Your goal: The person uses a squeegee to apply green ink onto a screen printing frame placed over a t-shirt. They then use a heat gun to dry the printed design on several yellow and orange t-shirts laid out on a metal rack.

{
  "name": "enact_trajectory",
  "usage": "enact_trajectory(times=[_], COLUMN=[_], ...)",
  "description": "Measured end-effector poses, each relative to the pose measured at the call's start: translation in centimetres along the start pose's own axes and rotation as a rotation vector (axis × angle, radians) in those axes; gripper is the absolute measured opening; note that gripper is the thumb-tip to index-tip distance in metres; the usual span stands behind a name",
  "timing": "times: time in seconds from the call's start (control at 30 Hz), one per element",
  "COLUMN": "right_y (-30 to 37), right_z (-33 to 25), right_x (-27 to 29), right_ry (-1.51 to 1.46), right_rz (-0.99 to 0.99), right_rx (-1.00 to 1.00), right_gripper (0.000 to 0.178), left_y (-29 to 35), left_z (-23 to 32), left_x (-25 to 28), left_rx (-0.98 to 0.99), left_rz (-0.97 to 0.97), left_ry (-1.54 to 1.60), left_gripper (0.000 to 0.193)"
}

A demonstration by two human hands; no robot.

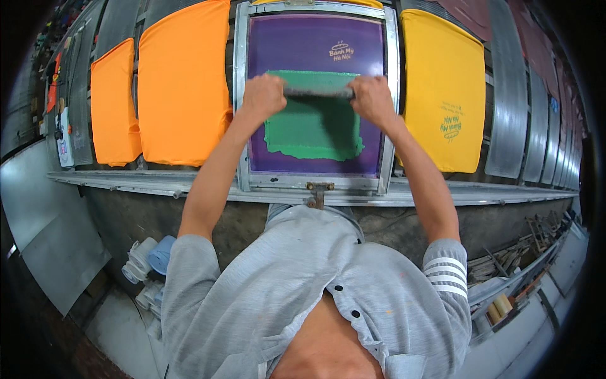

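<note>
Both hands grip the ends of a squeegee (pixel 319 93), a dark wide bar somewhat blurred. My left hand (pixel 264 96) is closed round its left end and my right hand (pixel 374 98) round its right end. Beneath it lies a screen-printing frame (pixel 242 136) with a metal border and purple mesh (pixel 315 38). A ragged-edged green layer (pixel 312 129) covers the middle of the mesh; whether it is ink or tape I cannot tell. A small light design (pixel 341 50) shows near the mesh's upper right. The squeegee's lower edge is hard to make out.
Orange fabric pieces (pixel 183 82) are stretched on boards to the left. At right lies a yellow piece (pixel 444 82) with a small dark print, beside bare grey boards (pixel 508 95). A metal rail (pixel 139 183) runs along the near edge. White and blue containers (pixel 151 256) stand below left.
</note>
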State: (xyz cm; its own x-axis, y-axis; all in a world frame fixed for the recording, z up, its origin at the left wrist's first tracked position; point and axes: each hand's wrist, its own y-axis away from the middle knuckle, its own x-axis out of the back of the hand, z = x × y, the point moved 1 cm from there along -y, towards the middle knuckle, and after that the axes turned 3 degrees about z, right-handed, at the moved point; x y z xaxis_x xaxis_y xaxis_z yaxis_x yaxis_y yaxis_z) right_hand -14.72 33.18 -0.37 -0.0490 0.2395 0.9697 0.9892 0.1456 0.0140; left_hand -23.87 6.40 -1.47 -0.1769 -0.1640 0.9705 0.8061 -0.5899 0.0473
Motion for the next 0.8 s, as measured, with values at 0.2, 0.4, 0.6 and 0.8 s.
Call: enact_trajectory(times=[0.2, 0.4, 0.6, 0.8], right_y=[-3.4, 5.9, 13.9, 11.3], right_z=[2.3, -3.1, -7.1, -2.7], right_x=[-1.5, -2.9, -3.9, -2.3], right_ry=[-0.074, -0.122, -0.124, -0.668], right_rz=[0.057, 0.123, 0.109, -0.091], right_rx=[0.024, 0.046, 0.028, -0.177], right_gripper=[0.023, 0.024, 0.024, 0.053], left_y=[-3.6, 7.1, 14.7, 11.6], left_z=[-1.6, 1.2, 4.5, 6.3], left_x=[-1.5, -3.4, -3.0, -0.7], left_rx=[-0.077, -0.045, 0.013, -0.080], left_rz=[0.103, 0.111, 0.080, -0.065], left_ry=[0.107, 0.176, 0.221, -0.066], left_gripper=[0.019, 0.022, 0.024, 0.034])
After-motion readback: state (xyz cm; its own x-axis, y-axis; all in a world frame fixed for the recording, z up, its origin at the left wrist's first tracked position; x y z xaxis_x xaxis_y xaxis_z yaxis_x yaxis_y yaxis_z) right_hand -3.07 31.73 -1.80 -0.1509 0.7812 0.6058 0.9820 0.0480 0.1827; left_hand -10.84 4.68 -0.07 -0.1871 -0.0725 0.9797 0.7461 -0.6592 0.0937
